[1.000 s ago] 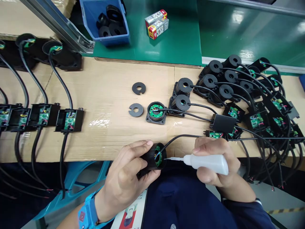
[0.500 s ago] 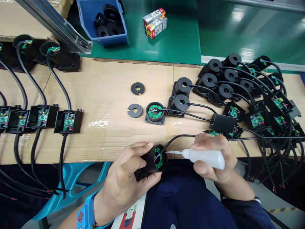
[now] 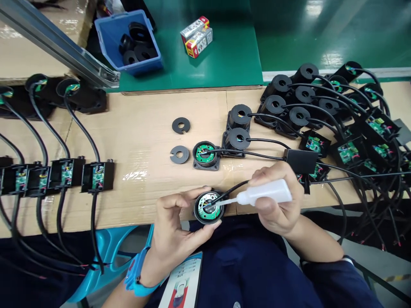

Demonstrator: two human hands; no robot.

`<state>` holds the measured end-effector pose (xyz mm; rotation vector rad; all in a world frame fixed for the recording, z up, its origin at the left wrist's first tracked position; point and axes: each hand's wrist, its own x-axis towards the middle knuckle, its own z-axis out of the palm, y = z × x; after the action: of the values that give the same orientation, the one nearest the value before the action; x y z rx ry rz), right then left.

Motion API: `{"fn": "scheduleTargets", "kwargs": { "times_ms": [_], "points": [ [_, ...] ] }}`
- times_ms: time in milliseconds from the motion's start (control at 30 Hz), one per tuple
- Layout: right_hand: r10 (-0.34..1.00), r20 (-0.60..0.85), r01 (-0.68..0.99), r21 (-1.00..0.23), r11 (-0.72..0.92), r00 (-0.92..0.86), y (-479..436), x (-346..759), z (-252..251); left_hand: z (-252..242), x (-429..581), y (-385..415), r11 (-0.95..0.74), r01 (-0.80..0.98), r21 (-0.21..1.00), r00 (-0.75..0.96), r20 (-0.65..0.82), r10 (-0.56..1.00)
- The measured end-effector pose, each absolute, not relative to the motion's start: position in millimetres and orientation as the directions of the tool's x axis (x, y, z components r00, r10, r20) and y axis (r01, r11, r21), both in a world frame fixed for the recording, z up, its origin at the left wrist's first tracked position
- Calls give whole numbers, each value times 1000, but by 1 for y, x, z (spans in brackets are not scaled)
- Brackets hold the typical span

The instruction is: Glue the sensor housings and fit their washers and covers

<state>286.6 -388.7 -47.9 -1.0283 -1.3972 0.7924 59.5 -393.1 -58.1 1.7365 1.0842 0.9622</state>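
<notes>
My left hand grips a round black housing by its sides near the table's front edge. Its open top faces up, showing a green circuit board with thin coloured wires and a black cable running off to the right. My right hand is closed around a white squeeze bottle lying nearly level. The bottle's thin nozzle points left, its tip over the board; whether it touches cannot be seen. Just behind stands another open housing, beside two notched black discs, the nearer disc being closest.
Capped housings with cables and open circuit boxes crowd the right side. More cabled boxes line the left. At the back are a blue bin of black parts, small cartons and a metal post.
My left hand has turned the housing from lying sideways to facing up. The bottle in my right hand has moved left, bringing its nozzle over the board. The camera view has shifted slightly.
</notes>
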Motion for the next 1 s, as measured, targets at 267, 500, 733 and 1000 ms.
{"fn": "scheduleTargets", "kwargs": {
  "times_ms": [267,500,733,1000],
  "points": [
    [870,491,162,-856,491,-40,-371,280,-25,-52,65,-394,-212,218,953,346,128,929],
    [850,524,188,-830,525,-59,-377,275,-32,-48,66,-394,-218,221,951,351,131,927],
    [704,393,451,-562,693,-591,-331,333,7,-45,66,-395,-183,202,962,370,98,924],
    [463,430,476,-85,875,-775,-294,328,-18,-50,61,-395,-224,240,945,374,123,919]
  ]
}}
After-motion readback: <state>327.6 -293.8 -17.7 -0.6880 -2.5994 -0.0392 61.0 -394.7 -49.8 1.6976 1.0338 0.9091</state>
